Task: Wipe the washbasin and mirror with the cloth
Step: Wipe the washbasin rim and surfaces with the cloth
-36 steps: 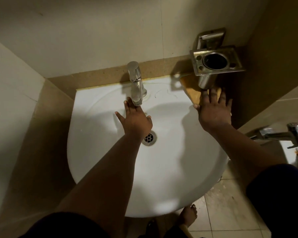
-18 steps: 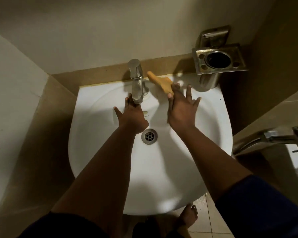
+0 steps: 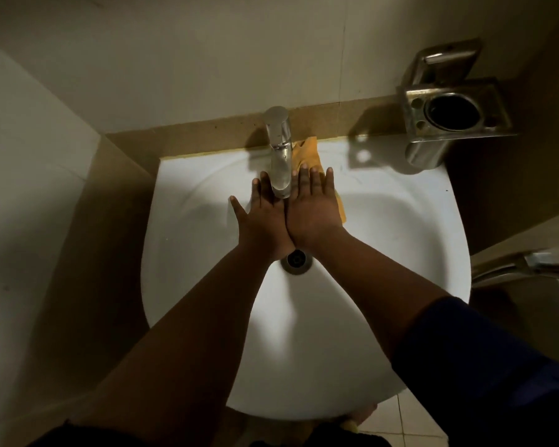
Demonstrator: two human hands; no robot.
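The white washbasin [image 3: 384, 253] fills the middle of the view, with a chrome tap [image 3: 279, 150] at its back rim and a drain [image 3: 297, 260] in the bowl. An orange cloth [image 3: 307, 153] lies flat on the back slope just right of the tap. My right hand [image 3: 313, 211] presses it down with spread fingers, and most of the cloth is hidden under the palm. My left hand [image 3: 262, 217] rests flat on the basin just left of the tap, fingers apart, touching the right hand's edge. No mirror is in view.
A steel holder with a cup [image 3: 452, 114] is fixed to the wall above the basin's right back corner. A second chrome tap [image 3: 530, 264] juts in from the right edge. Tiled walls [image 3: 175, 59] close in behind and on the left.
My right hand has slid the cloth left from the basin's right back corner to the tap, ending beside my left hand. The left hand has stayed by the tap.
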